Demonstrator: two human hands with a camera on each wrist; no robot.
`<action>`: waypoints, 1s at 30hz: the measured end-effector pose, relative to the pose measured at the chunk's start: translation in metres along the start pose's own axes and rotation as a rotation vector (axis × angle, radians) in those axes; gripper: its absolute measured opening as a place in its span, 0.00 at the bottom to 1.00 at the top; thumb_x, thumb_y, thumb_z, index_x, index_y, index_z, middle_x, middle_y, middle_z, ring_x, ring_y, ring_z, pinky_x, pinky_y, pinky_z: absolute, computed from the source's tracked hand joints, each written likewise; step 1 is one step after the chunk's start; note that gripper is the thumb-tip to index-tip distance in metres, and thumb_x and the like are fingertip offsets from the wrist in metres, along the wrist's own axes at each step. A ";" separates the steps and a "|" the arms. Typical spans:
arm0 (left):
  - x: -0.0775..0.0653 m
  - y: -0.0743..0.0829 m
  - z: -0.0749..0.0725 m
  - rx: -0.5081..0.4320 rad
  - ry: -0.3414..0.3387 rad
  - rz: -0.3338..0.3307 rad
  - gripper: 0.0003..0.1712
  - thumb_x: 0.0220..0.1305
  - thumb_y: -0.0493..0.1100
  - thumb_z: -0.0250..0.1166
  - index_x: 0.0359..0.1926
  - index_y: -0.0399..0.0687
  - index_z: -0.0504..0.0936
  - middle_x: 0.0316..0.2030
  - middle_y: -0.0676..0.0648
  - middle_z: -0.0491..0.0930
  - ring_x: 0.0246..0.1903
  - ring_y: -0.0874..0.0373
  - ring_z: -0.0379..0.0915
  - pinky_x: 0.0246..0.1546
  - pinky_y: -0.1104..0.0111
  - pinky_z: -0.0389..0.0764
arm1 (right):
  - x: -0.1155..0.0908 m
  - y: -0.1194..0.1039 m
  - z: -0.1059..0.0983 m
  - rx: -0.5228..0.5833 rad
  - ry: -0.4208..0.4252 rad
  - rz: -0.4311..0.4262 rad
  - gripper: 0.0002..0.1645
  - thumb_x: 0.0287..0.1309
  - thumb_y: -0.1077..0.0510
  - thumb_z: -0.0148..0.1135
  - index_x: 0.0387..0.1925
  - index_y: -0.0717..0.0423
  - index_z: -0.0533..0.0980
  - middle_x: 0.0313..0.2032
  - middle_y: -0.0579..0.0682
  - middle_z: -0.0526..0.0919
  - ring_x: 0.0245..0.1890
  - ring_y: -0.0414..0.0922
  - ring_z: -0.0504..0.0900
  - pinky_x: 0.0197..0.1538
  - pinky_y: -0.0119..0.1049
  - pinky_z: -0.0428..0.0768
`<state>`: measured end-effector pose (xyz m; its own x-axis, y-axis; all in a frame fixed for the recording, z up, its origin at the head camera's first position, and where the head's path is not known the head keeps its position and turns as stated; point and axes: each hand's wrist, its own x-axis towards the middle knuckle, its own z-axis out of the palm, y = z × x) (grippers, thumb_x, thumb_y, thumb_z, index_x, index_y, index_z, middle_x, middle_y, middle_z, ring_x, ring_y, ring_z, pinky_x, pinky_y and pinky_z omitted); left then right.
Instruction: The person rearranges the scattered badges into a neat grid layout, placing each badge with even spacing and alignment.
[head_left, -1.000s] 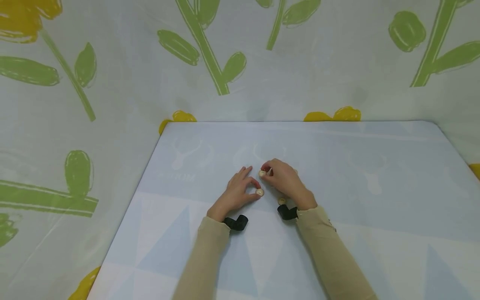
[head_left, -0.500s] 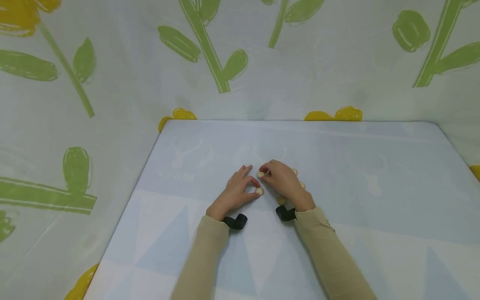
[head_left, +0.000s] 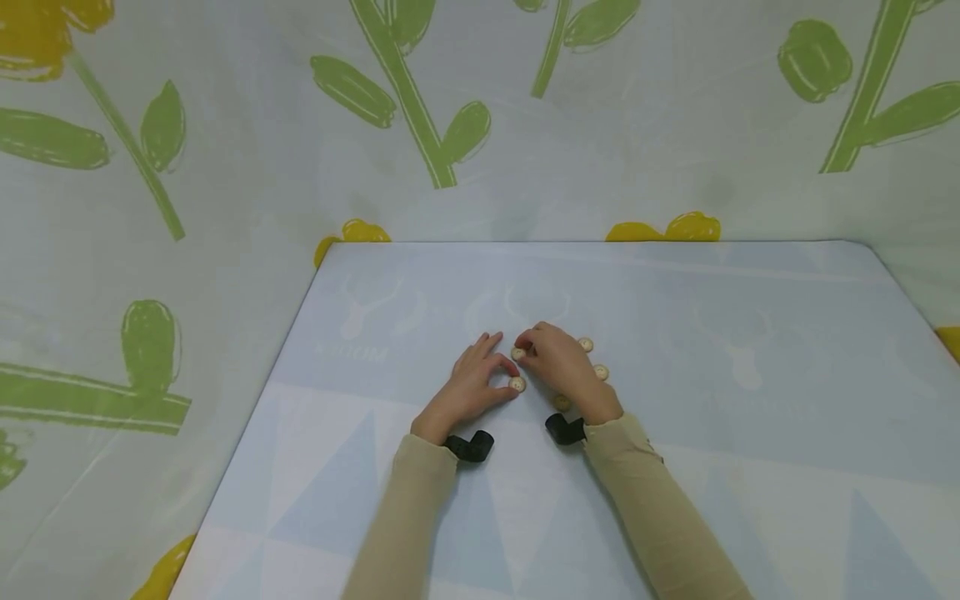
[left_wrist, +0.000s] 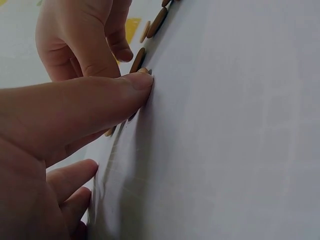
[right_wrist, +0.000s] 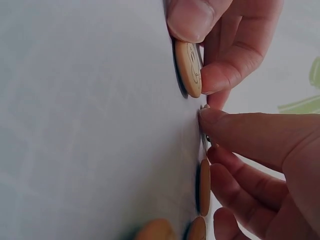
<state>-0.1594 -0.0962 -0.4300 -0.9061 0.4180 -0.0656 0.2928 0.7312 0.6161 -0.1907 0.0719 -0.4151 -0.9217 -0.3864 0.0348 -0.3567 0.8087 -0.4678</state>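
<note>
Near the middle of the table, my left hand pinches a small round wooden disc between thumb and forefinger, its other fingers spread out. A line drawing marks that disc's face in the right wrist view. Just beyond it, my right hand pinches a second wooden disc at its left side. In the right wrist view the right thumb mostly hides this second disc. Both discs are close to the tabletop. Around the right hand lie more discs: one beyond it, one to its right, one by the wrist.
Black wrist cameras sit on both wrists, the left camera and the right camera low over the table. A pale blue and white patterned cover lies on the table. Behind it hangs a curtain printed with plants.
My right hand has slid slightly left and nearer with its disc, closing toward the left hand's disc. Discs to its right now show more fully. The left hand has barely moved.
</note>
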 end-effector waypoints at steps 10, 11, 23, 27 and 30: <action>0.000 0.000 0.000 -0.008 0.001 -0.006 0.10 0.52 0.51 0.65 0.35 0.57 0.76 0.67 0.47 0.47 0.67 0.53 0.31 0.62 0.54 0.38 | -0.001 0.000 0.002 0.021 0.025 -0.006 0.10 0.54 0.57 0.60 0.38 0.55 0.78 0.33 0.49 0.75 0.33 0.44 0.74 0.39 0.38 0.74; 0.000 0.000 0.000 -0.007 0.000 -0.007 0.10 0.52 0.51 0.65 0.35 0.57 0.76 0.67 0.48 0.47 0.67 0.53 0.31 0.62 0.54 0.38 | -0.001 0.000 0.002 0.028 0.024 -0.005 0.09 0.54 0.57 0.60 0.38 0.55 0.78 0.33 0.49 0.75 0.33 0.44 0.74 0.38 0.39 0.73; -0.002 0.000 0.000 -0.004 -0.004 -0.003 0.10 0.52 0.51 0.65 0.35 0.57 0.76 0.67 0.47 0.47 0.67 0.52 0.31 0.62 0.52 0.38 | 0.000 0.002 0.004 0.053 -0.017 0.029 0.11 0.53 0.57 0.61 0.40 0.55 0.78 0.34 0.49 0.74 0.33 0.44 0.73 0.39 0.38 0.73; -0.001 -0.001 0.000 -0.011 0.002 0.005 0.10 0.53 0.51 0.64 0.35 0.57 0.76 0.67 0.47 0.47 0.67 0.52 0.31 0.62 0.52 0.38 | 0.001 0.004 0.001 0.060 -0.026 0.039 0.13 0.52 0.57 0.61 0.40 0.55 0.78 0.34 0.49 0.75 0.33 0.44 0.73 0.39 0.38 0.73; 0.000 -0.001 0.001 -0.015 0.005 0.004 0.10 0.53 0.52 0.64 0.35 0.58 0.76 0.67 0.47 0.47 0.67 0.52 0.31 0.62 0.52 0.38 | 0.001 0.004 -0.001 0.076 -0.029 0.049 0.12 0.53 0.57 0.61 0.40 0.56 0.78 0.34 0.50 0.75 0.34 0.44 0.73 0.39 0.39 0.72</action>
<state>-0.1592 -0.0966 -0.4309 -0.9063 0.4184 -0.0589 0.2922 0.7213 0.6279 -0.1934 0.0750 -0.4158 -0.9325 -0.3609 -0.0149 -0.2977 0.7912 -0.5342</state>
